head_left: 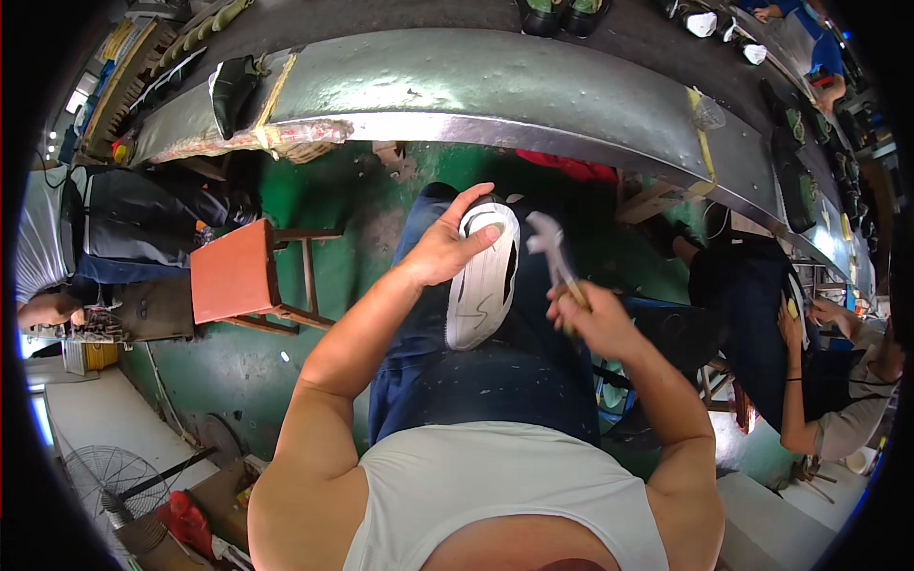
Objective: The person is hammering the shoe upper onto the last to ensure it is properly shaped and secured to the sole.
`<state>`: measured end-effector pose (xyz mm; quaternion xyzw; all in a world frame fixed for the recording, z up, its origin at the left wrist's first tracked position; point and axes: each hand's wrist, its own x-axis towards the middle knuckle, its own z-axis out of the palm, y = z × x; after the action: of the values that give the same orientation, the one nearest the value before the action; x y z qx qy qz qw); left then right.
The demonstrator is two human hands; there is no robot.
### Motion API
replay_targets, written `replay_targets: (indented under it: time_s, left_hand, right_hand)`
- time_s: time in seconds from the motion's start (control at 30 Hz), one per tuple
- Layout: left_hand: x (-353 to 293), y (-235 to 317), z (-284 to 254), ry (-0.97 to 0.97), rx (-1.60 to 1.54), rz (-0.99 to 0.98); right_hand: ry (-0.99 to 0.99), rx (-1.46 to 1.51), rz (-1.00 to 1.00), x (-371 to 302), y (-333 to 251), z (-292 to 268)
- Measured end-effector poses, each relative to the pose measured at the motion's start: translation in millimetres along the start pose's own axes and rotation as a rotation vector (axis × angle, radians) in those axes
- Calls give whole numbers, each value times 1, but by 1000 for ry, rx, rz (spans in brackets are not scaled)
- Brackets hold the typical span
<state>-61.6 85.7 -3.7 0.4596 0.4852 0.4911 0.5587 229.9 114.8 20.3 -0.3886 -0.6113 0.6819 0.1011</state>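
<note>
On my lap lies a shoe (481, 295) turned bottom up, its pale underside showing with a dark pencil-like mark near the end closest to me. My left hand (447, 246) grips its far end, the thumb pressed on the underside and the fingers round the edge. Just right of the shoe, my right hand (595, 319) holds a hammer (555, 249) by its handle. The hammer's metal head is raised beside the shoe's far end, apart from it, and looks smeared by motion.
A metal-covered bench (457, 81) curves across the front, with a dark shoe (233, 95) at its left. A stool (233, 271) with a reddish-brown seat stands to my left. One person (124, 228) is at the left, another (838, 381) at the right. A fan (109, 485) stands at lower left.
</note>
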Motion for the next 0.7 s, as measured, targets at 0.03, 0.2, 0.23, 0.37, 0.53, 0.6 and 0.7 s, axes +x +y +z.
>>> replay_targets:
  time_s: [0.03,0.2,0.23,0.37,0.53,0.6,0.7]
  left_hand:
    - [-3,0,-2,4,2,-11]
    - [-21,-2,-14,68,-70,-4]
    - [-24,-1,-15,106,-105,-20]
    - [-36,5,-18,100,46,103]
    - [-47,17,-37,40,-30,56]
    - [-49,19,-39,56,62,61]
    - [-48,15,-40,2,186,146]
  right_hand:
    - [-79,52,80,-5,-1,13]
    - [9,-169,-157,4,-10,49]
    - [148,-383,-305,11,-15,51]
    - [300,-513,-496,60,-30,62]
    - [110,-508,-597,92,-55,51]
    - [134,-551,-653,100,-66,61]
    - [194,-726,-1216,118,-80,64]
